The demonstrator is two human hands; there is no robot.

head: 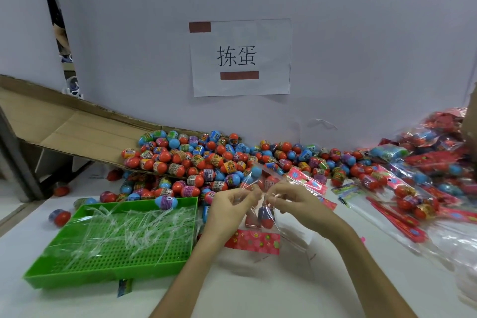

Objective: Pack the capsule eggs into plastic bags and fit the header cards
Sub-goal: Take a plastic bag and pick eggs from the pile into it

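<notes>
My left hand [233,201] and my right hand [289,197] both pinch the upper edge of a clear plastic bag [260,217] held between them over the table. Inside the bag sit capsule eggs [265,215], red and dark blue. A pink flowered header card [253,241] hangs at the bag's lower end. A large pile of red, blue and purple capsule eggs [206,160] lies just beyond my hands. More empty bags with pink header cards [308,182] lie to the right of my right hand.
A green perforated tray [111,273] holding clear plastic strips sits at the left, with one blue egg [166,201] on its far rim. A tilted cardboard sheet [64,124] feeds the pile. Finished packs [433,162] heap at the right. A white wall with a paper sign [240,57] stands behind.
</notes>
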